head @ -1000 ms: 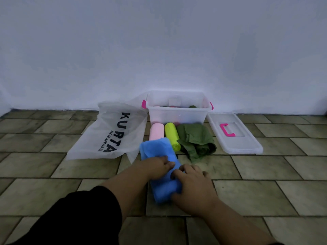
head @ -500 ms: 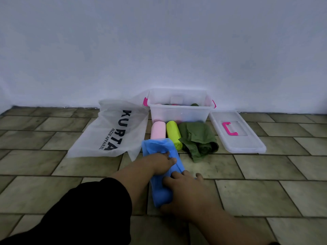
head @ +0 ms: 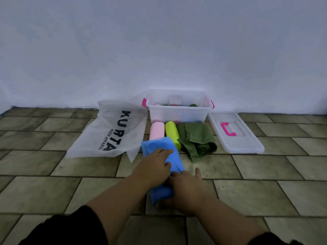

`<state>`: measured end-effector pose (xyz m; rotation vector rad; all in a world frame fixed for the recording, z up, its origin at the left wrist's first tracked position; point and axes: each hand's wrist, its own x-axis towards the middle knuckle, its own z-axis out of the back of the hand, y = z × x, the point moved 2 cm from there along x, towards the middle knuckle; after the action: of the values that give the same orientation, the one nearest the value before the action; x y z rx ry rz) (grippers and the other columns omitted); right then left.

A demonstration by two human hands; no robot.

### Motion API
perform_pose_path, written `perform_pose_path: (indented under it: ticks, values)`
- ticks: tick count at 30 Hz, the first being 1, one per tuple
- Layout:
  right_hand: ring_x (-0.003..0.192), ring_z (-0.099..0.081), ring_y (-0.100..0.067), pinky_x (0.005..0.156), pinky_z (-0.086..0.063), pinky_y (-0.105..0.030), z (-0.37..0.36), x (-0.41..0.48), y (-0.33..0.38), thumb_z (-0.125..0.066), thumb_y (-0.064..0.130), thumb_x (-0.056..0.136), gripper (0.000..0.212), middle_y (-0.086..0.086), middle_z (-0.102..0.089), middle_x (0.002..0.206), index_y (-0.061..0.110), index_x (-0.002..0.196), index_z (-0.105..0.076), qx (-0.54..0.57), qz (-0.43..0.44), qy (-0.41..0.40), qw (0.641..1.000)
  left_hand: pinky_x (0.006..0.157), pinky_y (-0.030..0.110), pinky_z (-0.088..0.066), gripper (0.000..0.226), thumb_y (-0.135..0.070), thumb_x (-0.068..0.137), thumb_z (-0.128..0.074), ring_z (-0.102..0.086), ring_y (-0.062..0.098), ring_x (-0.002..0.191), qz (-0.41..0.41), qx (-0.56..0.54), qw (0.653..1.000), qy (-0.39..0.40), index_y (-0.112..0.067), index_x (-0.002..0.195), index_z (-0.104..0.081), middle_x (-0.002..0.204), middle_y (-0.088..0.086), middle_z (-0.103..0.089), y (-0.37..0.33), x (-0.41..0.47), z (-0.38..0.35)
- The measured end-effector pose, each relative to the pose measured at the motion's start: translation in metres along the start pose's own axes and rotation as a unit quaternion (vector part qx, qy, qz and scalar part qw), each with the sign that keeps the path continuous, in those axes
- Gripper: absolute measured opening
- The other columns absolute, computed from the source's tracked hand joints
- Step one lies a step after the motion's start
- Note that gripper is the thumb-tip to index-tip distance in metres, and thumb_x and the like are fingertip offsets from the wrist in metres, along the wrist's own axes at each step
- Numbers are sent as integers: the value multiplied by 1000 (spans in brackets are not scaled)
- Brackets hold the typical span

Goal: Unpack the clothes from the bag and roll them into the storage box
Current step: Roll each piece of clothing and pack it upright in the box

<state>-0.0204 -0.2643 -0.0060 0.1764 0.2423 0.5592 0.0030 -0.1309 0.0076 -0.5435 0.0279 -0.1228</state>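
A blue garment (head: pixel 174 157) lies folded lengthwise on the tiled floor, its near end rolled up. My left hand (head: pixel 154 167) presses flat on its middle. My right hand (head: pixel 184 190) wraps over the rolled near end. Past it lie a pink roll (head: pixel 156 129), a yellow-green roll (head: pixel 171 130) and a crumpled dark green garment (head: pixel 196 138). The clear storage box (head: pixel 177 114) with pink handles stands at the wall with rolled clothes inside. The white bag (head: pixel 106 133) printed KURTA lies flat to the left.
The box's clear lid (head: pixel 247 142) with a pink handle lies on the floor right of the box. A white wall (head: pixel 159 50) runs right behind the box. Tiled floor (head: pixel 53 183) stretches to both sides.
My right hand has drawn back toward me along the blue garment to its near end. My left hand stays pressed on the middle.
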Motion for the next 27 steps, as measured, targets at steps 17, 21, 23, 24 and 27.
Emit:
perform_pose_path:
  ticks: [17,21,23,24,27]
  values:
    - [97,-61,0,85,-43,-12,20,-12,-56,-71,23,82,22,14,-68,106,33,102,-71,340,-49,20,939,91,37,-34,32,-29,87,-45,-53,22,108,46,137,980,136,-30,119,-52,123,1,-52,-8,-36,3]
    - [101,-62,-5,83,-42,-11,14,-11,-54,-64,29,88,21,13,-67,102,28,109,-71,325,-50,-5,944,97,40,-32,45,-43,85,-50,-50,19,114,-25,178,982,58,-32,128,-45,125,-4,-47,-7,-40,0]
    - [100,-59,-9,84,-41,-17,15,-8,-54,-61,36,89,26,7,-60,99,29,113,-69,250,-47,-24,967,90,36,-37,44,-51,81,-56,-53,17,108,-54,161,985,30,-33,120,-45,118,-7,-51,-3,-44,-4]
    - [99,-58,-12,85,-41,-21,15,-8,-55,-61,40,88,30,4,-55,97,30,116,-67,209,-50,-45,975,87,34,-39,41,-51,81,-57,-54,16,104,-51,155,986,27,-33,115,-46,115,-7,-53,0,-44,-5]
    - [95,-55,-16,84,-45,-30,16,-14,-53,-69,38,79,35,3,-53,98,27,112,-61,186,-36,-151,970,85,32,-41,39,-50,84,-56,-56,18,103,21,119,990,71,-31,118,-50,119,-4,-57,8,-34,-4]
